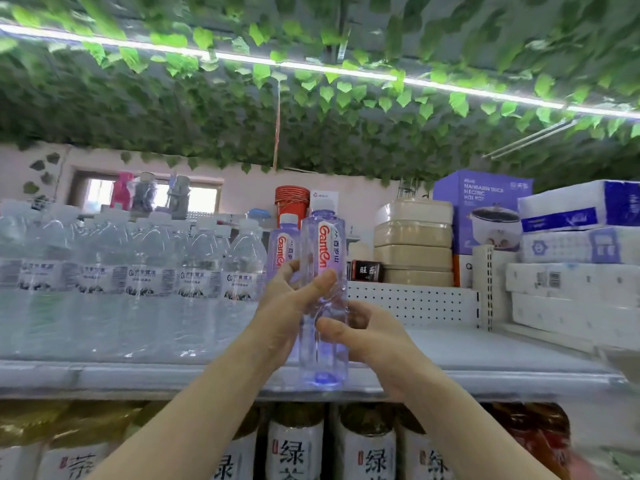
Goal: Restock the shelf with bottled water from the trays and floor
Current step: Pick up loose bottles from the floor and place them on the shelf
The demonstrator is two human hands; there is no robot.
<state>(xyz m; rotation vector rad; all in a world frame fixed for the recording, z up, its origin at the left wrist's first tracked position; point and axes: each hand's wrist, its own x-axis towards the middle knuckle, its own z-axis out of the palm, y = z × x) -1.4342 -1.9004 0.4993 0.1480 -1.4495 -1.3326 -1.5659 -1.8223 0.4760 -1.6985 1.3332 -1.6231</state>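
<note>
A clear, purple-tinted Ganten water bottle (pixel 323 299) stands upright at the front edge of the grey shelf (pixel 485 355). My left hand (pixel 287 306) grips its middle from the left, thumb across the front. My right hand (pixel 367 332) holds its lower part from the right. A second Ganten bottle (pixel 282 249) stands just behind it, partly hidden by my left hand. Rows of clear water bottles (pixel 138 268) with white caps fill the shelf's left side.
Right of the Ganten bottles the shelf surface is bare up to a perforated white back panel (pixel 412 303). Beyond stand beige stacked containers (pixel 414 237), a purple hot-pot box (pixel 485 209) and tissue packs (pixel 578 258). Green-tea bottles (pixel 294 445) line the shelf below.
</note>
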